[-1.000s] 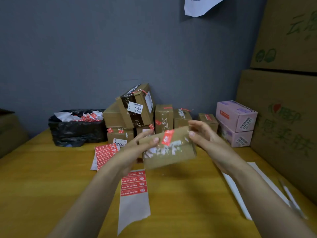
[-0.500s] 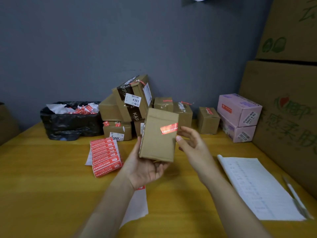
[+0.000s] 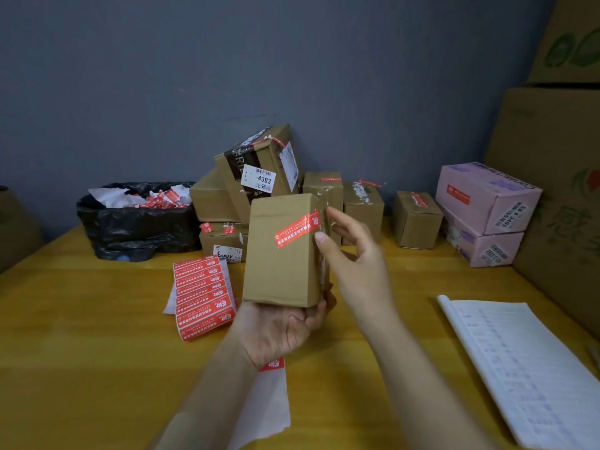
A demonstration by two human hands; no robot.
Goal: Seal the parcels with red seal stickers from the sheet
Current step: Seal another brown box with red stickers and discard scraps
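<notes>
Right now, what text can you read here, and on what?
"4303": white label on the tilted top box.
"3405", sideways, less sure: side label on the upper pink box.
Too small or blurred: print on the red sticker on the parcel, the sticker sheet, the notebook, the upside-down label on the low box, green print on the carton.

Head camera looks forward and down, close over table (image 3: 97, 319).
</notes>
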